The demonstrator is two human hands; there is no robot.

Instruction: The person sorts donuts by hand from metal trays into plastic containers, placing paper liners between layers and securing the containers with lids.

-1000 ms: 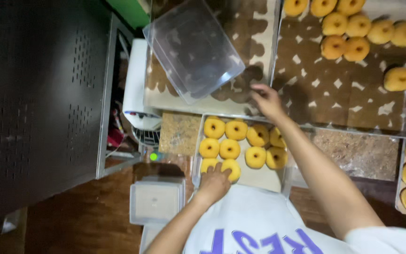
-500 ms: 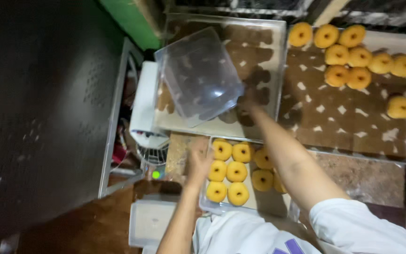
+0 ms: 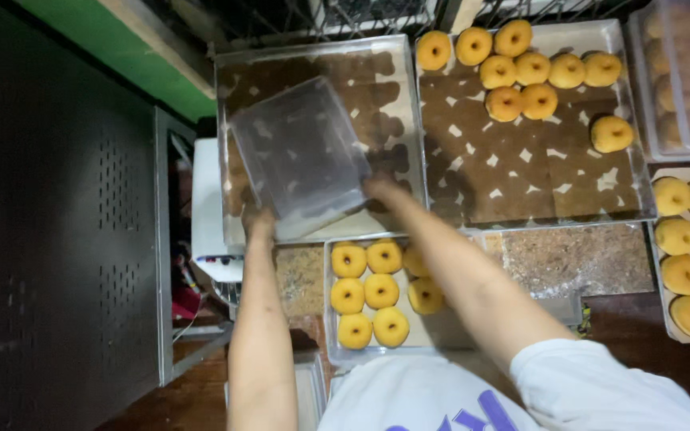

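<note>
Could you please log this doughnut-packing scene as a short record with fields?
left hand: grips near-left corner of clear plastic lid
right hand: grips lid's near-right corner
lid: tilted, above the empty tray
clear box: below the forearms, holds seven visible doughnuts
right tray: eight doughnuts at far side

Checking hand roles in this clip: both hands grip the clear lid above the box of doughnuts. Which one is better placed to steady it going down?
Probably the right hand: it grips the clear lid at the corner nearest the doughnut box. The left hand holds the far corner, off to the box's side.
</note>
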